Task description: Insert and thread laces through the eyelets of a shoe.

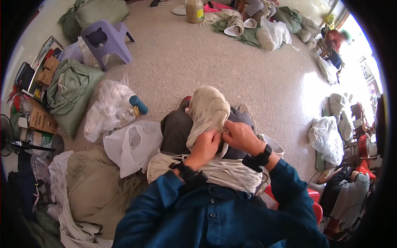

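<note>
A cream-white sneaker (208, 111) rests sole-up on my dark-trousered knees. My left hand (205, 145) grips the shoe's heel edge from below. My right hand (240, 136) pinches at the same edge, fingers closed on the shoe's upper right beside the left hand. A thick bundle of white cords or laces (223, 171) lies across my lap under both wrists. Both wrists wear dark bands, and the sleeves are blue.
White plastic bags (132, 144) and a clear bag (108, 109) lie to my left, next to green sacks (70, 93) and a purple plastic stool (106, 41). Cardboard boxes (41, 120) line the left wall. Another person sits at the right (347, 194). More cord bundles lie far ahead (231, 20).
</note>
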The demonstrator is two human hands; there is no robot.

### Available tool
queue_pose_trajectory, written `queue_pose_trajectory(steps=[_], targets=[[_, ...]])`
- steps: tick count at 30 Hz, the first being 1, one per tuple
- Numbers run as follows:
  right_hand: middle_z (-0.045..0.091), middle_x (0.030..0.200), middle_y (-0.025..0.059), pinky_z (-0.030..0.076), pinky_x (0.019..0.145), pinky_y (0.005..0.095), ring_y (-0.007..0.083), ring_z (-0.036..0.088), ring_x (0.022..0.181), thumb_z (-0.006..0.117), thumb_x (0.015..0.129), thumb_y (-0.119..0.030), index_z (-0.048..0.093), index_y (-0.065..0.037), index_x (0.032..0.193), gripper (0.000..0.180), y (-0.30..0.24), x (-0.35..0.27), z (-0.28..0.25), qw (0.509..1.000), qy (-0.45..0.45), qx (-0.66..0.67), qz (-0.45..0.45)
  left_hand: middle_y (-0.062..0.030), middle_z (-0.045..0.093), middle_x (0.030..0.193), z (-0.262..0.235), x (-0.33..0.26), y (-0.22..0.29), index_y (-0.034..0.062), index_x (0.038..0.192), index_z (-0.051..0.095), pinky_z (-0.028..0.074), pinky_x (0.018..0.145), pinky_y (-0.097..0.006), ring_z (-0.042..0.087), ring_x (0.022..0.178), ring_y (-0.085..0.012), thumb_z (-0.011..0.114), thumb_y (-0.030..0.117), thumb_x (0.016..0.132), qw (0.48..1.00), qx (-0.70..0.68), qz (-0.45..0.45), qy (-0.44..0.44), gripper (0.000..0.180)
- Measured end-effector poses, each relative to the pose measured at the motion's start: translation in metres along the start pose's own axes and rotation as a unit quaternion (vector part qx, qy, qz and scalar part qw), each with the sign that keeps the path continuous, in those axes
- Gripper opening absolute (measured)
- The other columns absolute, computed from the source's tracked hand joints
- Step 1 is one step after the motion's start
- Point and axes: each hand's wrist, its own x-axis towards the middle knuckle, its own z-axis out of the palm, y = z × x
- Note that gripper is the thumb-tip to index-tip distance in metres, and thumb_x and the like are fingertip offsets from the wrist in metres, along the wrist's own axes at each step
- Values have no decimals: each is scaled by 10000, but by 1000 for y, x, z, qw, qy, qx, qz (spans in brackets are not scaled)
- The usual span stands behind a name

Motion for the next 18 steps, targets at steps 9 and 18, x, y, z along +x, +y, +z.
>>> queue_pose_trajectory(steps=[9,18], targets=[[509,593,102,388,513,400,259,523,517,623,853,-98,529,-25,1056,236,-13,-2,18,979,75,146,118,-44,584,719,-131,-51,15,1,1008,645,561,646,-332,583,622,-144,567,255,1017,984,-132,-119,12,266],[503,592,113,405,524,388,254,521,517,613,853,-78,518,-20,1054,230,-14,1,14,973,68,178,128,-191,670,1125,-109,57,-48,17,1106,679,500,930,-434,633,1065,-377,731,300,846,920,372,38,115,388]])
